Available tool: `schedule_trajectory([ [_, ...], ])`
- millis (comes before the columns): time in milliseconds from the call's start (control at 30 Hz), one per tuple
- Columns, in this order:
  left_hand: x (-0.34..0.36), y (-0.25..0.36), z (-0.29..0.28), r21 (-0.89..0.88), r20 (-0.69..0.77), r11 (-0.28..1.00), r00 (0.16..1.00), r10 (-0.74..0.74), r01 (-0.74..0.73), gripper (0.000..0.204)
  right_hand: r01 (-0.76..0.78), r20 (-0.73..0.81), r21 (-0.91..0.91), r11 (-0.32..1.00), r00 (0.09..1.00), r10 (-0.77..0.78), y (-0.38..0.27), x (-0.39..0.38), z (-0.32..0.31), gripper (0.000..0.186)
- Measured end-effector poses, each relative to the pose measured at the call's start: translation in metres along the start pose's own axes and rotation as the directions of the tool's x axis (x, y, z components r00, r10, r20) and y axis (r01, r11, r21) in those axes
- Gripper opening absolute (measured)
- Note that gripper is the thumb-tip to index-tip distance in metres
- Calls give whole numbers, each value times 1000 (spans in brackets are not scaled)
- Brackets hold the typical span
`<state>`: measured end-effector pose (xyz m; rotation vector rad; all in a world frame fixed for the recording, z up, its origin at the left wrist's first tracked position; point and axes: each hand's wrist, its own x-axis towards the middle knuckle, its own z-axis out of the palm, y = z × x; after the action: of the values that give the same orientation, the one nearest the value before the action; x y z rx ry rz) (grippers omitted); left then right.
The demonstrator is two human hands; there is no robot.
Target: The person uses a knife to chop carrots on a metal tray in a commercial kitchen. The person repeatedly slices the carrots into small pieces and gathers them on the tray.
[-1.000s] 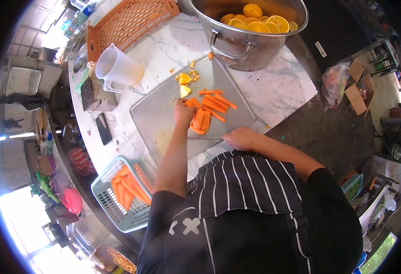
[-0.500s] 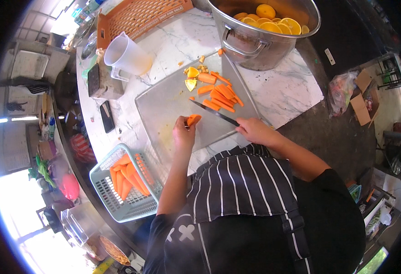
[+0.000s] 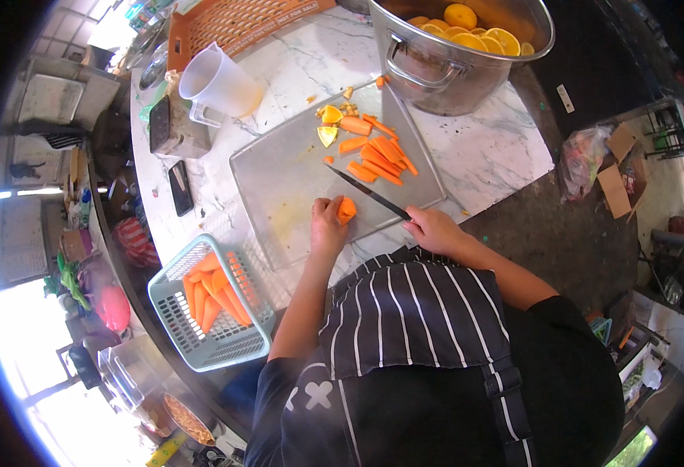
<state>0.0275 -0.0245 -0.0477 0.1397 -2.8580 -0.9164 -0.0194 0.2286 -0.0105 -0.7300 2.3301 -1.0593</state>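
Observation:
My left hand (image 3: 329, 226) is closed around a piece of carrot (image 3: 346, 209) at the near side of a grey metal tray (image 3: 268, 175). In my right hand (image 3: 433, 229) is the handle of a dark-bladed knife (image 3: 369, 192), its tip pointing far left over the tray, apart from the carrot piece. Beyond the blade lies a group of cut carrot sticks (image 3: 385, 156). Two pieces of orange (image 3: 327, 136) and some small scraps lie at their far left. To the left of my left arm, a light blue basket (image 3: 227, 354) holds several peeled carrots (image 3: 211, 292).
A big steel pot (image 3: 451, 86) with orange halves stands at the far right of the marble-patterned table (image 3: 482, 171). At the far left are a plastic measuring jug (image 3: 217, 86), a metal box (image 3: 178, 128), a phone (image 3: 180, 188) and an orange crate (image 3: 233, 31).
My left hand has moved right with the carrot piece, which has turned so its cut face shows. The knife remains in my right hand, nearly in place. The whole view has shifted slightly.

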Motion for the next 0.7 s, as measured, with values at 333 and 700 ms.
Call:
schedule_trajectory([
  [333,12,-3,-1,-87,43,994,997,-65,68,46,59,68,-20,998,996,-58,12,-16,-13,25],
  [700,48,14,-42,-122,-179,989,982,57,-80,49,14,12,-143,990,1000,-12,-62,-16,-48,32],
])
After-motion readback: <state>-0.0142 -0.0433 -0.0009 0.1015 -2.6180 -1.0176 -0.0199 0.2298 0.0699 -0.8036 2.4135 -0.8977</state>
